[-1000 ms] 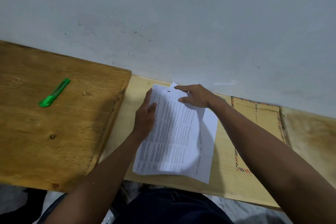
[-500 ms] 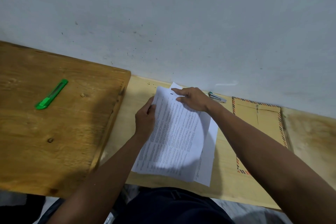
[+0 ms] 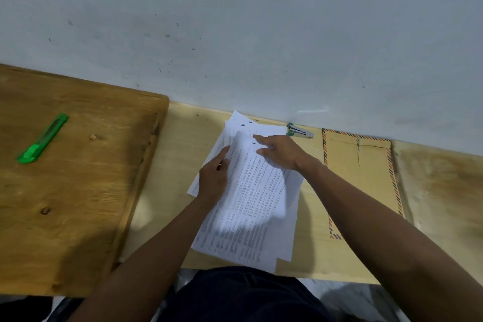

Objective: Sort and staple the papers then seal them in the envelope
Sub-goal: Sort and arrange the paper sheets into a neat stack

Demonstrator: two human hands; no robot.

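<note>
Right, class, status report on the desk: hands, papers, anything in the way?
Left hand grips papers at their left edge; right hand flat on top. Sheets fanned, unstapled. Stapler and envelope lie apart, untouched. Nothing in the way.

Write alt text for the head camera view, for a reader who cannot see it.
Two hands sort a loose stack of printed papers on a pale wooden desk: the left hand grips the stack's left edge, the right hand lies flat on top. A stapler and a brown envelope lie to the right, a green box cutter far left.
</note>
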